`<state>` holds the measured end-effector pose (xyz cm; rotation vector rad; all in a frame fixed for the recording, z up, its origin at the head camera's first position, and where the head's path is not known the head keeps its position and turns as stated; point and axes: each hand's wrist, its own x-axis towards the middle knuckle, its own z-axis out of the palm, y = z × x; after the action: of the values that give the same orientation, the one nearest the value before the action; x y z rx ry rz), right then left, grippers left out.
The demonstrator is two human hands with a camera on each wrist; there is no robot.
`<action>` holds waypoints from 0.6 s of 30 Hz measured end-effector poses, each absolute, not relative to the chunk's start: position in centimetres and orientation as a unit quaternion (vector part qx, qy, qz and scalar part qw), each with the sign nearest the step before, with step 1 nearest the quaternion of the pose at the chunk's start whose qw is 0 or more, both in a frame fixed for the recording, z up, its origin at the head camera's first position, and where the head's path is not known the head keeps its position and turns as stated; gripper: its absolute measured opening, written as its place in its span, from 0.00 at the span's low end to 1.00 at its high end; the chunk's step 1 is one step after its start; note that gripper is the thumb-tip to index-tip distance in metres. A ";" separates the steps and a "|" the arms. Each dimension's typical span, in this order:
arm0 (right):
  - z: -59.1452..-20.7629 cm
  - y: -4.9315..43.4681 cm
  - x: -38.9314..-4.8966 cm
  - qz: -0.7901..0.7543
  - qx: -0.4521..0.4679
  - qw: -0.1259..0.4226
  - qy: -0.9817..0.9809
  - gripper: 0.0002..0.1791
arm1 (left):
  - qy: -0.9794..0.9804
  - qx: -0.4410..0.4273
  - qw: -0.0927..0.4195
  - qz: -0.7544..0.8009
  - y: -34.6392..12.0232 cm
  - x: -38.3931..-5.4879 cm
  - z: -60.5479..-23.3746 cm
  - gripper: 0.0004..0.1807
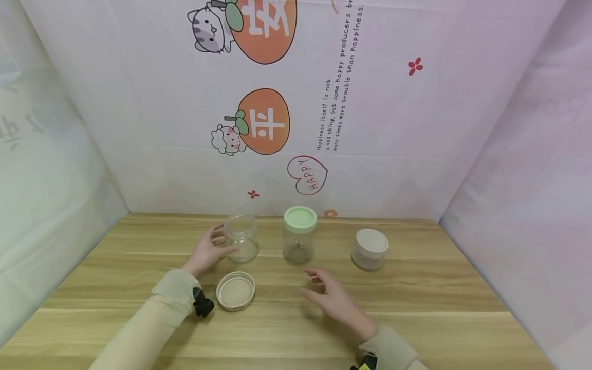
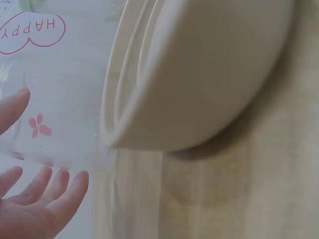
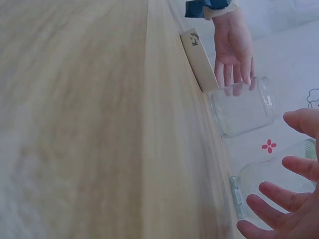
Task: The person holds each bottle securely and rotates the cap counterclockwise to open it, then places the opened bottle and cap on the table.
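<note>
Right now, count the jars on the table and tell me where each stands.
3. In the head view, the open jar is at left, beyond the loose lid; the green-lidded jar is in the middle; the white-lidded jar is at right. None appears hidden.

Observed: clear, colourless cylindrical jar (image 1: pixel 245 245), lidless, standing upright, mouth up, left of centre in head frame. Observed also: round cream lid (image 1: pixel 236 292), hollow side up, just below.

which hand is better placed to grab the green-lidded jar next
Likely the right hand: it holds nothing, its fingers are spread, and it is close to the green-lidded jar. The left hand is farther off, around the lidless jar.
</note>
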<state>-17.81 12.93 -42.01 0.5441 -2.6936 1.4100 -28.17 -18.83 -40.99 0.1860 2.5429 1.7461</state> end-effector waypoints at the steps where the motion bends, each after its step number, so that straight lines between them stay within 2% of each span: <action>1: -42.0 13.0 -17.9 0.457 0.175 0.027 -0.871 0.26 | 0.820 0.061 0.025 0.569 -18.9 -28.1 -41.0 0.46; 12: -42.4 13.5 -19.2 0.508 0.114 0.013 -0.853 0.26 | 0.809 0.068 0.017 0.584 -19.4 -25.9 -40.8 0.44; 18: -42.6 14.0 -20.8 0.517 0.075 0.025 -0.852 0.25 | 0.804 0.068 0.011 0.591 -19.3 -25.3 -41.0 0.40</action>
<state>-20.83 14.03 -42.62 0.2320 -2.6365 1.5996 -25.29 -19.28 -40.99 0.2121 2.5084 1.8427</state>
